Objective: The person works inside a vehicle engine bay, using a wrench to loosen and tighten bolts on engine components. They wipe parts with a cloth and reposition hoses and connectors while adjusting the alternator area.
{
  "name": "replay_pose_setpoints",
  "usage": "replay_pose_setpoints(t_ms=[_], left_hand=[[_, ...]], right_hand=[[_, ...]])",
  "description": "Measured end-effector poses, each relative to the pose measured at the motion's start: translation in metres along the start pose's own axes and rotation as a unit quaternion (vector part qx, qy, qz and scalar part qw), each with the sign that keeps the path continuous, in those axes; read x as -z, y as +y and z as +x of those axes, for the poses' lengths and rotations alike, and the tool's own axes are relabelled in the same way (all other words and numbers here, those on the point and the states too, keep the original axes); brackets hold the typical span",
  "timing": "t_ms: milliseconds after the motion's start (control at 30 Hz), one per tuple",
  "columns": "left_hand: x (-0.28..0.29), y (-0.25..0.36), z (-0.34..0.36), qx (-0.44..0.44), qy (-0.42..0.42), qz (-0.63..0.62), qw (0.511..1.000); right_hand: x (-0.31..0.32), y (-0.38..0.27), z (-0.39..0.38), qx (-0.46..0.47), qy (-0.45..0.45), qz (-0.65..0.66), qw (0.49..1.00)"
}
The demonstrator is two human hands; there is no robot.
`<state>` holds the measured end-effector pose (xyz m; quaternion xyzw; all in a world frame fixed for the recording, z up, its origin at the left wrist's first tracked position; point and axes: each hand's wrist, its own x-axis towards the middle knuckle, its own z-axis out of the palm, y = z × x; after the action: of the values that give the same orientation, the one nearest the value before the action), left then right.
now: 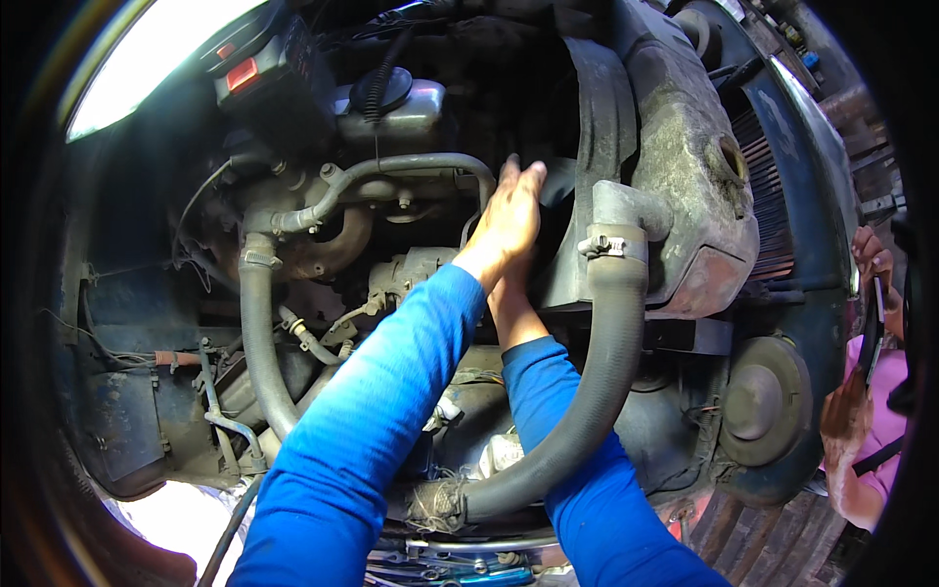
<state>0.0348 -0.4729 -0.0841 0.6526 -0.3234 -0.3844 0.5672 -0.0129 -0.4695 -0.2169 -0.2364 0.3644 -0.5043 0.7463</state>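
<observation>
My left hand (pixel 508 217) reaches down into the engine bay, between the engine and the radiator shroud. Its visible fingers are stretched upward and slightly apart, close to a grey fan blade (pixel 558 182); whether they touch it I cannot tell. Behind and below it comes my right hand (pixel 514 293), of which little but the wrist shows; its fingers are hidden. Both arms wear blue sleeves. A thick black radiator hose (pixel 614 342) arches over my right forearm, its upper end held by a metal clamp (pixel 613 247) on the radiator outlet. To the left, a thinner metal pipe (pixel 421 161) bends over the engine.
The weathered radiator tank (pixel 685 166) and curved black shroud (pixel 603 108) stand at right. Another hose (pixel 262 333) runs down at left. A white reservoir (pixel 416 110) sits at the back beside a dark box. Tools (pixel 479 567) lie nearest me. A person in pink (pixel 880 411) is at far right.
</observation>
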Motion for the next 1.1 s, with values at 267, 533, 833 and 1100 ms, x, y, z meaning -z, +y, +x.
replay_pose_setpoints(t_ms=[267, 533, 833, 1100], left_hand=[[-0.020, 0.018, 0.066, 0.154, 0.087, 0.052, 0.983], [-0.020, 0.027, 0.071, 0.171, 0.106, -0.010, 0.980], [-0.020, 0.036, 0.078, 0.190, 0.102, -0.139, 0.966], [-0.014, 0.045, 0.101, 0.225, 0.082, -0.188, 0.953]], right_hand=[[0.019, 0.022, 0.018, -0.049, 0.005, -0.074, 0.996], [0.023, 0.045, 0.026, 0.112, -0.008, -0.050, 0.992], [0.021, 0.056, 0.032, 0.216, -0.058, -0.031, 0.974], [-0.014, -0.012, -0.022, 0.255, -0.025, -0.627, 0.735]])
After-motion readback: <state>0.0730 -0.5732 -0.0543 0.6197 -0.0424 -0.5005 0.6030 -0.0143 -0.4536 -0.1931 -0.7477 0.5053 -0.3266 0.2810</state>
